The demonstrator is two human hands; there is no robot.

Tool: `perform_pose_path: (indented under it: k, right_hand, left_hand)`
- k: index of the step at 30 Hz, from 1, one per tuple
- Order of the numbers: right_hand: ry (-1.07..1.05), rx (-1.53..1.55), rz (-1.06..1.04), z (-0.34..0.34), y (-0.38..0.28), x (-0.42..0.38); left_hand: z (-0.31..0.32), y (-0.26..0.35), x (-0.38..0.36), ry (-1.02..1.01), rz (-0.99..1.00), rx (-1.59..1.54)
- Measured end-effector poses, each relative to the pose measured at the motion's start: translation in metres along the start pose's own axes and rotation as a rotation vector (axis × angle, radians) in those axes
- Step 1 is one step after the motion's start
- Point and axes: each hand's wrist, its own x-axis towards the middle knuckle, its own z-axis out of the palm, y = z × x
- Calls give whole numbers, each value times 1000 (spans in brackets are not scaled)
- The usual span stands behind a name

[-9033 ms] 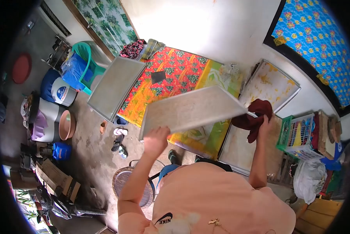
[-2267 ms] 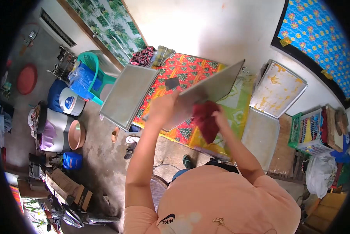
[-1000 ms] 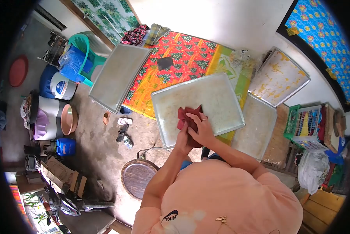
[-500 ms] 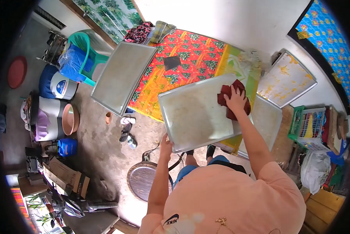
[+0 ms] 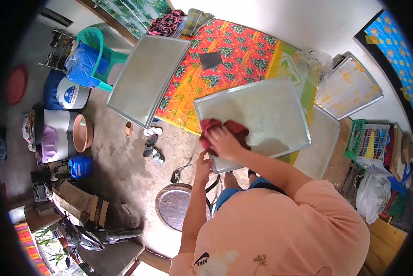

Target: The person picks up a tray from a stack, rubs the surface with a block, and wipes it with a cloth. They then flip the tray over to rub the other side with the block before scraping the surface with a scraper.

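A large metal tray (image 5: 271, 115) lies tilted over the near edge of the table with the red and green patterned cover (image 5: 234, 50). My right hand (image 5: 224, 142) presses a dark red cloth (image 5: 237, 130) onto the tray's left end, fingers spread over it. At the tray's near left corner is my left hand (image 5: 204, 166), its fingers at the rim; how firmly they grip is hard to see. Another metal tray (image 5: 146, 78) rests at the table's left side. A small dark square (image 5: 210, 60) lies on the cover.
A round stool (image 5: 176, 207) stands near my left arm. Slippers (image 5: 150, 145) lie on the floor. Farther left are a green chair (image 5: 106, 57) and a blue container (image 5: 80, 166). A stained tray (image 5: 349, 87) leans at the right wall, above baskets (image 5: 369, 141).
My right hand has swept the red cloth from the tray's right end to its left end, close to my left hand. The tray has turned slightly and shifted right in view.
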Motion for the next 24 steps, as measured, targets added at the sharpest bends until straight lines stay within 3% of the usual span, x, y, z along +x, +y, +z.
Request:
perform_pose_path:
  k: [3,6,9,10,11,14,17,20,22,24]
  right_hand:
    - [84,-3,-148,-5,-15,-53]
    - [34,-1,-104,-32,17,-99]
    - [18,-45,321,-65,74,-132]
    - [120,-141,421,-72,96,-145]
    - [215,-371,743,-73,142,-165]
    - [290,-457,1028,-98,194,-187]
    - [287,-328,1076,-107,206,-188]
    - [280,-315,1053,-107,208,-185]
    - [243,-287,1064,-113,204,-184]
    - [232,-296,947,-115,197,-181]
  left_hand:
    - [2,-6,3,38,74,11]
    - [6,7,-5,40,0,95]
    - [6,8,-7,58,-2,114]
    - [4,7,-6,65,7,128]
    - [3,0,-2,97,19,137]
    - [-3,-3,4,88,-30,115]
    - [-11,-2,12,-98,-73,48]
    - [16,3,16,-96,-97,-59]
    - [24,14,8,-183,10,-235]
    - [33,29,-12,-217,99,-380]
